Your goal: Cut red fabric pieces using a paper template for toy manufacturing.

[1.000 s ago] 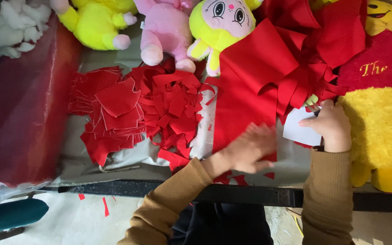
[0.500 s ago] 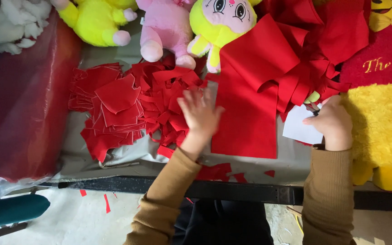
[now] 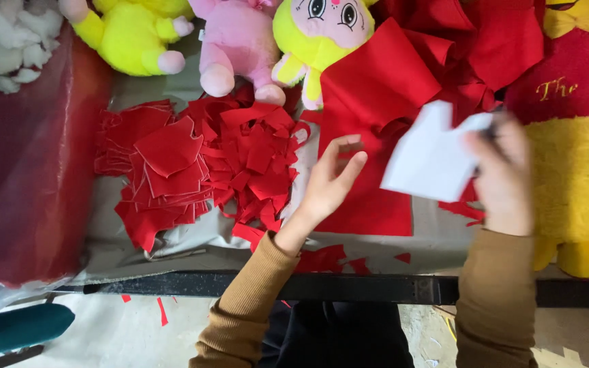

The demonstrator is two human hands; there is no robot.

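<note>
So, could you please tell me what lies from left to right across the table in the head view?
Dark red plastic sheet → stack of cut red felt pieces → heap of red scraps → left hand → white paper template → right hand → yellow-and-red plush toy.

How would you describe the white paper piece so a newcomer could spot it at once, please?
Start at the big red felt sheet spread across the table's middle. Just right of it, the right hand holds up the white paper piece. It is the only white cut-out among red fabric.

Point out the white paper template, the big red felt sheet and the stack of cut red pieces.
white paper template (image 3: 431,160), head view, its middle.
big red felt sheet (image 3: 369,88), head view, upper flat part.
stack of cut red pieces (image 3: 168,146), head view, top piece.
</note>
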